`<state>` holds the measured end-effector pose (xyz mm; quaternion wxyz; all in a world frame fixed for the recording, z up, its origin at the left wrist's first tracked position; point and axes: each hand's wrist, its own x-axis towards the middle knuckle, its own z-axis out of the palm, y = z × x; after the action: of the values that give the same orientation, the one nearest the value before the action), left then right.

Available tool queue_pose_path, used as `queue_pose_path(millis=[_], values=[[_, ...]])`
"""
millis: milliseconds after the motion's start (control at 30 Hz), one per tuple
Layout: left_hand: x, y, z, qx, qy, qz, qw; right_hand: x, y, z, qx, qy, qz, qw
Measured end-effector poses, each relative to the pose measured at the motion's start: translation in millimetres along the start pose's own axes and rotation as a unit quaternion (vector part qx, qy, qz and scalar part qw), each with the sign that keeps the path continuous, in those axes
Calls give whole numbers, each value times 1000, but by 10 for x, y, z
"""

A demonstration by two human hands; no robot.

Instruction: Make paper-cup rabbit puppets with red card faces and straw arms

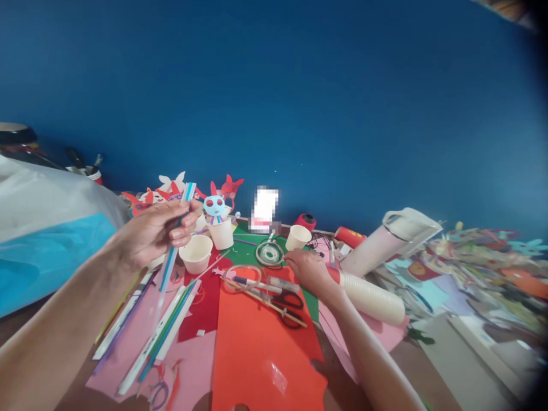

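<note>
My left hand (160, 228) is raised at the left, fingers closed around a long, thin blue-and-white striped strip (169, 268) held nearly upright. My right hand (310, 271) reaches over the table with its back turned to me. Its fingers are bunched at the right edge of a round roll of clear tape (270, 253), just in front of a paper cup (298, 237); what they grip, if anything, is hidden. Black-handled scissors (289, 302) and a pen (257, 284) lie between my hands on orange paper (265, 354).
More striped strips (162, 331) and small scissors (160, 391) lie on pink paper at left. Paper cups (196, 255) and a blue rabbit-eared cutout (214, 205) stand behind. A stack of cups (372, 297), a pale jug (385, 240) and heaped paper crafts (483, 268) fill the right.
</note>
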<state>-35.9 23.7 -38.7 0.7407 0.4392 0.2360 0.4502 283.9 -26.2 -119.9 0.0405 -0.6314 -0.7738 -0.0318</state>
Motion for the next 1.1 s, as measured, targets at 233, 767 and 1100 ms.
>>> queue_pose_path(millis=[233,767,1100], values=[[43,-252,66,20,0,-44,999,193,-109,222,-25,20,-7,999],[44,-690,292,33,-9,-156,987,218,-160,236,101,68,-9,993],[15,-697,402,97,29,-111,989,34,-478,3,754,30,-29,655]])
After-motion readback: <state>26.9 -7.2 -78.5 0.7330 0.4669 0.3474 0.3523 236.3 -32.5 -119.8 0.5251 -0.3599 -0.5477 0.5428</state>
